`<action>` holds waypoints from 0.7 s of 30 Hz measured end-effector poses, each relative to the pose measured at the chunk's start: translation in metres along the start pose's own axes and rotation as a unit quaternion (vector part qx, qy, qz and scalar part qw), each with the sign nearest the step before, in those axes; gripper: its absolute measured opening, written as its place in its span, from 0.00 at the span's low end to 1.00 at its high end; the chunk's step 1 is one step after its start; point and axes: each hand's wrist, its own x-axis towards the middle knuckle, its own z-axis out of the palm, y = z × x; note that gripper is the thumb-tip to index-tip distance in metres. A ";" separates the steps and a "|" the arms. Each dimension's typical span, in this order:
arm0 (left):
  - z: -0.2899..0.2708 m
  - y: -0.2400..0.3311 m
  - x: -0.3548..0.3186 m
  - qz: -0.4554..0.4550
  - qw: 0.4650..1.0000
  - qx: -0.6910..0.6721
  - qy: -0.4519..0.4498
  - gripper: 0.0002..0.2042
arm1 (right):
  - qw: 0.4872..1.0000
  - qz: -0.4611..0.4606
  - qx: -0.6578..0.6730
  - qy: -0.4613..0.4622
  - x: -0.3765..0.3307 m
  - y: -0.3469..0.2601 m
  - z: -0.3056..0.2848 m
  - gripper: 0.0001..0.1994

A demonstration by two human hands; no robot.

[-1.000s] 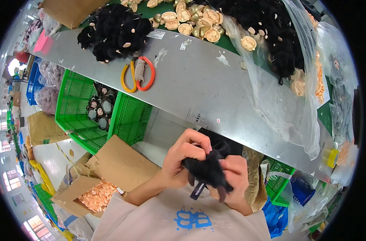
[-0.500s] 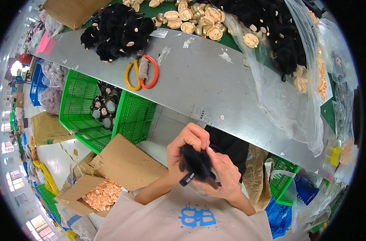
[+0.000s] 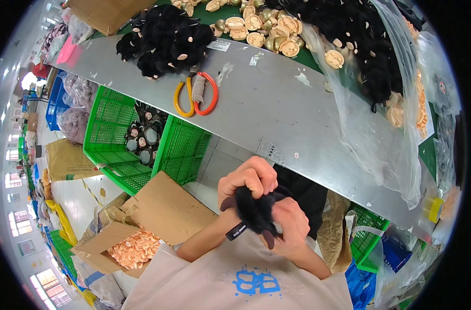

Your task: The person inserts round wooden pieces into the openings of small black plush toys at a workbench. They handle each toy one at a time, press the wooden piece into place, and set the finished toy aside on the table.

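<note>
The hands, left (image 3: 250, 178) and right (image 3: 291, 222), curl closed, pinching a black plush piece (image 3: 256, 209) between them off the counter's (image 3: 287, 129) near edge; the right has rolled from thumb-forward to knuckles-up, suggesting a shifted grip, not release. Beyond, scissors (image 3: 198, 89) lie by that edge, beside heaped black plush (image 3: 165, 44).

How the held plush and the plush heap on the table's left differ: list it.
The held plush is one piece, gripped by the left hand and right hand; the plush heap is many pieces on the metal table. The held plush shows brown flaps and a dark tag; the plush heap shows pale bits. Both are black and fuzzy.
</note>
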 end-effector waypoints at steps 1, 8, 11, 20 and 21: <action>0.002 -0.001 0.000 -0.005 1.000 -0.007 0.002 0.14 | 0.999 -0.025 -0.020 -0.001 0.001 0.001 0.000 0.17; -0.002 -0.001 0.007 0.048 0.998 0.045 -0.017 0.14 | 0.989 -0.089 -0.085 0.083 0.020 0.002 0.007 0.11; 0.000 0.001 0.004 0.027 0.996 0.085 0.025 0.13 | 0.987 -0.114 -0.109 0.008 0.022 0.007 0.000 0.10; -0.002 -0.006 0.001 -0.029 0.996 0.002 0.085 0.11 | 0.996 -0.049 -0.066 0.025 0.010 -0.002 0.008 0.16; -0.003 -0.006 0.000 -0.028 0.995 -0.008 0.094 0.11 | 0.998 -0.027 -0.060 0.010 0.012 -0.005 0.006 0.17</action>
